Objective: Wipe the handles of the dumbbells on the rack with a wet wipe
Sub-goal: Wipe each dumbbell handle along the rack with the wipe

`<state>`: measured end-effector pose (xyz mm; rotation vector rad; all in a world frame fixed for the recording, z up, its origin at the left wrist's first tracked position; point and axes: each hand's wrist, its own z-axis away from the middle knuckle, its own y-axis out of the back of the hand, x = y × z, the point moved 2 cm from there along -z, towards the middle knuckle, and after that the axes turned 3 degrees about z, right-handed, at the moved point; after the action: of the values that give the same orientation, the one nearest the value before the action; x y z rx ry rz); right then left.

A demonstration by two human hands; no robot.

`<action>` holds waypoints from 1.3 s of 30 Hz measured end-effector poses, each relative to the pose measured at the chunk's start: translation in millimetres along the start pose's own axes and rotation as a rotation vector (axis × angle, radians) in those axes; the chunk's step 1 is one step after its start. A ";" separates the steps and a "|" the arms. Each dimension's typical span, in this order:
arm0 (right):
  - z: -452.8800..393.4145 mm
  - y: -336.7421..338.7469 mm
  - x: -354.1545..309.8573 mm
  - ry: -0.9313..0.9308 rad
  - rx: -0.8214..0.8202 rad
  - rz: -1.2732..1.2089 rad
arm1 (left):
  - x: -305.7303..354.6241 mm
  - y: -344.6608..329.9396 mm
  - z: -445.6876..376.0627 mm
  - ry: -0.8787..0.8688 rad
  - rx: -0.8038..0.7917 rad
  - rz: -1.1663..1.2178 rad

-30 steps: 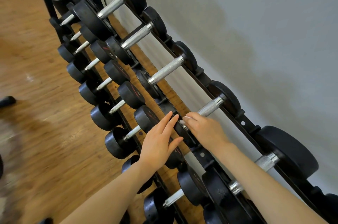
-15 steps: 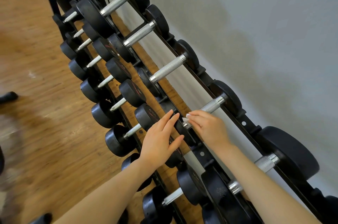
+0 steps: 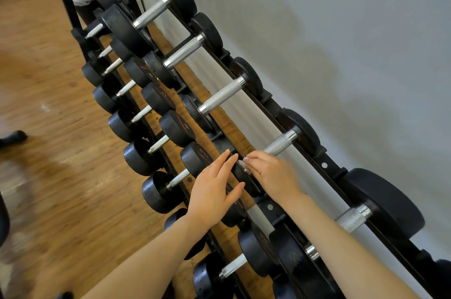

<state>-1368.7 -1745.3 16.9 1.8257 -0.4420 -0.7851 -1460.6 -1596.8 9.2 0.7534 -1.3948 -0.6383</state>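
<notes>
A black rack [image 3: 324, 164] runs diagonally along the wall and carries rows of black dumbbells with knurled silver handles. My right hand [image 3: 271, 174] lies on the near end of one top-row handle [image 3: 280, 143], fingers curled over it. A sliver of white shows under the fingertips; I cannot tell whether it is the wet wipe. My left hand [image 3: 214, 189] rests flat, fingers straight, against that dumbbell's near black head [image 3: 246, 184]. Both forearms reach in from the bottom edge.
More top-row handles [image 3: 222, 96] climb to the upper left, and another [image 3: 353, 218] passes behind my right forearm. Smaller dumbbells [image 3: 158, 191] fill the lower rows. A grey wall [image 3: 341, 54] stands behind, wooden floor [image 3: 48, 103] to the left with a dark object [image 3: 12, 137].
The view has drifted a little. My right hand has shifted slightly on the near end of the handle. My left hand stays flat on the black head.
</notes>
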 end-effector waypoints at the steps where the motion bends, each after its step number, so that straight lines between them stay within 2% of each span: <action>1: -1.2 3.7 1.6 -0.028 0.046 0.013 | -0.1 -0.2 0.1 0.001 -0.001 -0.001; 3: -0.2 6.3 2.2 -0.058 0.100 -0.002 | -0.8 -0.4 0.1 0.003 -0.004 0.002; 7: 9.0 -2.7 -6.9 0.012 0.043 -0.022 | -1.1 -0.8 0.0 0.004 -0.006 0.015; 13: 9.9 1.6 9.4 -0.174 0.223 0.049 | -0.9 -2.3 0.4 0.015 0.011 0.001; 18: 17.1 -12.1 2.7 -0.113 0.215 0.037 | 2.1 -2.6 2.6 0.028 0.019 0.014; 22: 16.9 -9.2 6.8 -0.142 0.290 0.089 | 4.0 -4.5 3.2 0.046 0.023 0.026; 27: 21.6 -19.0 4.7 0.025 0.158 0.021 | 3.8 -5.9 4.0 0.052 0.030 0.050; 31: 20.2 -5.6 17.1 -0.105 0.257 -0.066 | 3.5 -7.3 4.4 0.051 0.041 0.071; 36: 27.8 -20.2 7.3 -0.031 0.140 -0.099 | 4.7 -7.3 4.7 0.056 0.049 0.080; 39: 25.0 -12.9 14.5 -0.142 0.218 -0.155 | 4.5 -7.6 5.0 0.050 0.047 0.084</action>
<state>-1376.5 -1766.4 -5.3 2.0325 -0.4977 -1.0099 -1465.0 -1605.5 6.2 0.7392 -1.3925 -0.5197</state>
